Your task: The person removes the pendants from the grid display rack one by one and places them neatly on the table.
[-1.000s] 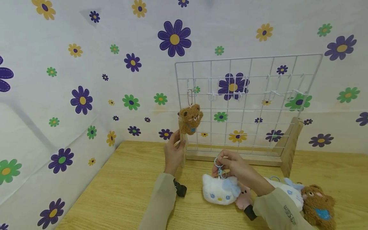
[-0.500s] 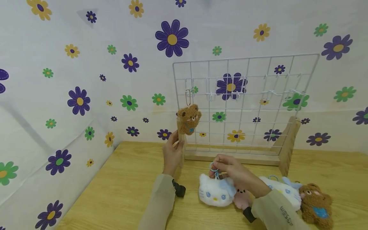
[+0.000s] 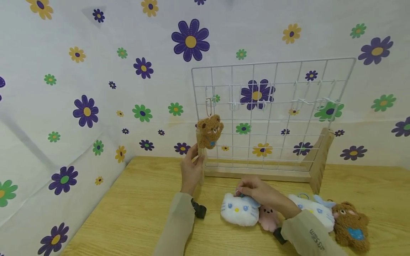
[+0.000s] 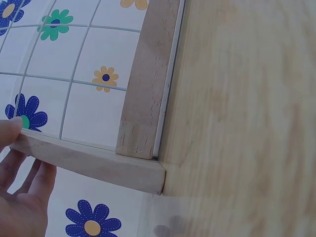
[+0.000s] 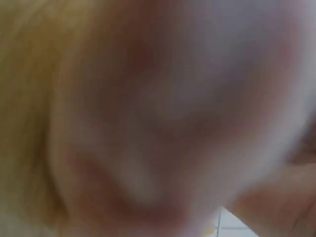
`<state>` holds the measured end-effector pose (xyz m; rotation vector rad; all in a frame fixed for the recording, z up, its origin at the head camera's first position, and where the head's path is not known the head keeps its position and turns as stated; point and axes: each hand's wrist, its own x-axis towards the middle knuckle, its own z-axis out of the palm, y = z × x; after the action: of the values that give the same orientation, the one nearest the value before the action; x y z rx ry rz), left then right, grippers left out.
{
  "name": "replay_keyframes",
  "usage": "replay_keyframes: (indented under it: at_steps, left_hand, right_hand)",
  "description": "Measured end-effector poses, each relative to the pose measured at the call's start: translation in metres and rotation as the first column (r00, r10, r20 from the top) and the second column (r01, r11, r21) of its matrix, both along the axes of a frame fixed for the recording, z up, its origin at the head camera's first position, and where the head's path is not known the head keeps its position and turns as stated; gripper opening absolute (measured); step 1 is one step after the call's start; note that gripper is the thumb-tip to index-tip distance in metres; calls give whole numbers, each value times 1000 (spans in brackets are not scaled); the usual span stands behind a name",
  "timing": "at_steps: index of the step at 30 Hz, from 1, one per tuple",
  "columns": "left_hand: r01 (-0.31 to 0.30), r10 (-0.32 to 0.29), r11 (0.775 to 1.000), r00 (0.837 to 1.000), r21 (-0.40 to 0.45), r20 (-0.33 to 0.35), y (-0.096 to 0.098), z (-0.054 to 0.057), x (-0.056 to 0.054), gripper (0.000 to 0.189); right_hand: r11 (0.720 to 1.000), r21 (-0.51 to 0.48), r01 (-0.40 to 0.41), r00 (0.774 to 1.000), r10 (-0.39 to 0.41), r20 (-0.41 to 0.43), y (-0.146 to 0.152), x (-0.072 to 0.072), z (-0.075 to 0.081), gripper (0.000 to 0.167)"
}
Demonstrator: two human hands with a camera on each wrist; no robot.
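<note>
My left hand (image 3: 191, 172) grips the wooden side post (image 3: 201, 153) of a white wire grid rack (image 3: 253, 133). In the left wrist view its thumb and fingers close around the wooden bar (image 4: 94, 165). My right hand (image 3: 261, 192) pinches the ring and clasp atop a white cat plush keychain (image 3: 238, 213) with a pale blue bow. Fingers mostly cover that ring. A pink plush (image 3: 268, 218) shows just behind my right wrist. From the rack's upper left hook hangs a brown bear plush (image 3: 209, 131) on a bead chain. A blurred close-up of skin fills most of the right wrist view.
At the right lie a second white cat plush (image 3: 315, 213) and another brown bear plush (image 3: 350, 227) with a blue patch. Several white hooks (image 3: 301, 102) project from the grid. A wood-grain table (image 3: 144, 209) meets a flower-printed backdrop (image 3: 128, 89).
The right hand has dropped slightly with the cat plush, whose face now tilts the other way. The blue ring has gone behind the fingers. The left hand keeps its hold on the post.
</note>
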<state>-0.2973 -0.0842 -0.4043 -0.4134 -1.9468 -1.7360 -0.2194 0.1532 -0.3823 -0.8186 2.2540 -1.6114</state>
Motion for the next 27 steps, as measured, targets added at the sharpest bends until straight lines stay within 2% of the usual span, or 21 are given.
replay_keyframes:
  at_steps: [3,9,16,23,27]
  left_hand:
    - [-3,3,1000,1000,-6,-5,0,3,0,42]
    - [-4,4,1000,1000,0,4,-2,4,0,42]
    - [-21,21,1000,1000,14,10,-4,1,0,42]
    - [13,-13,1000,1000,0,11,1,0,-1,42]
    - [-8,8,1000,1000,-6,0,0,1,0,41]
  right_hand:
    - [1000,29,2,1000,-2,5,3,0,3,20]
    - [997,40,65,996,-67,52,6,0,6,20]
    - [992,48,118,993,-118,-18,8,-4,12,20]
    - [972,-15,233,973,-233,7,14,-7,28,22]
    - [959,-79,271,963,-270,19,10,-13,42,27]
